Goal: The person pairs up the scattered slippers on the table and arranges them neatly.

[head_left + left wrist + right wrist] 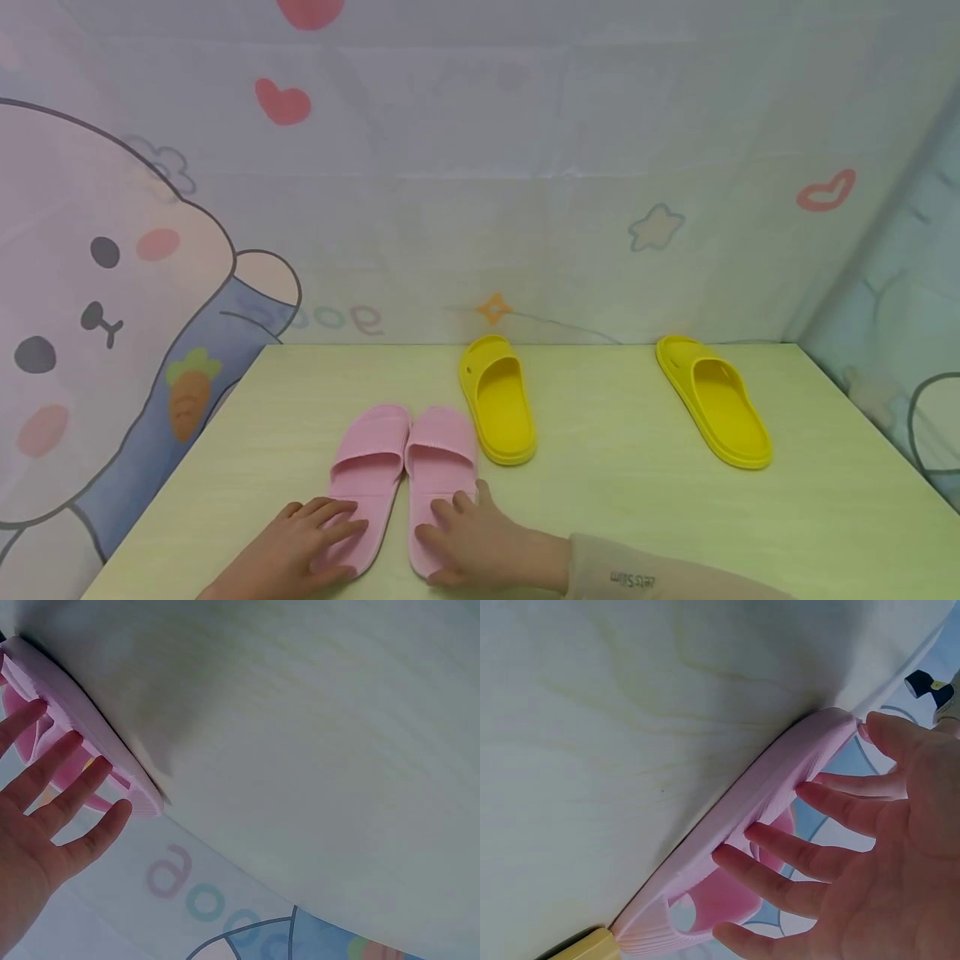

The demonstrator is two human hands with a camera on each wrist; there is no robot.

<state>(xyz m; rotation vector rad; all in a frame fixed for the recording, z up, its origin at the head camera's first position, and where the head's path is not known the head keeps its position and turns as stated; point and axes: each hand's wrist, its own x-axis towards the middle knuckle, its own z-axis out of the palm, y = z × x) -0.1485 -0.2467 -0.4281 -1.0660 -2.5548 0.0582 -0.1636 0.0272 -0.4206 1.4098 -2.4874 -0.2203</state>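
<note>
Two pink slippers lie side by side on the table, toes pointing away. My left hand (303,537) is over the heel part of the left pink slipper (372,442), its fingers spread. Over the heel half of the right pink slipper (442,433) is my right hand (480,537), fingers spread too, thumb near the heel end. In the left wrist view, the left hand's fingertips (75,739) stand at the edge of a pink slipper (82,712). The right wrist view has the right hand's fingertips (754,831) at the side of a pink slipper (727,817).
One yellow slipper (505,408) stands just behind and right of the pink pair. Another yellow slipper (723,412) lies farther right, angled. The pale table (600,500) ends at a printed cloth backdrop (480,125) with a cartoon animal at left.
</note>
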